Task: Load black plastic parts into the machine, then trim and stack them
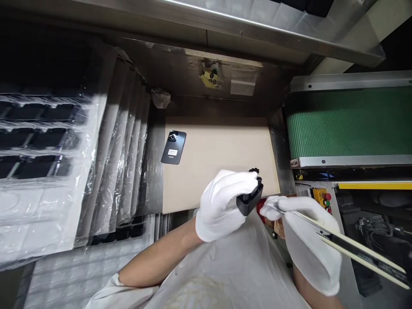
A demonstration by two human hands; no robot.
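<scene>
My left hand (222, 204), in a white glove, is closed around a small black block-shaped part (250, 201). Knobbly black bits show at the part's top by the fingertips; its exact kind is unclear. To the right, my white-gloved right hand (310, 236) grips a long slim tool (363, 253) with two cream-coloured handle strips and a metal end near the fingertips. The tool's tip is partly hidden by the fingers. A dark smartphone (174, 148) lies back up, with a white label, on the left of a beige board (219, 146), beyond my left hand.
Stacked clear plastic trays (119, 141) with black parts fill the left side. A green conveyor belt (350, 122) runs at the right, above a yellow control box (319, 198) with buttons. A metal shelf (241, 32) crosses overhead. A crumpled plastic bag (160, 98) sits behind the board.
</scene>
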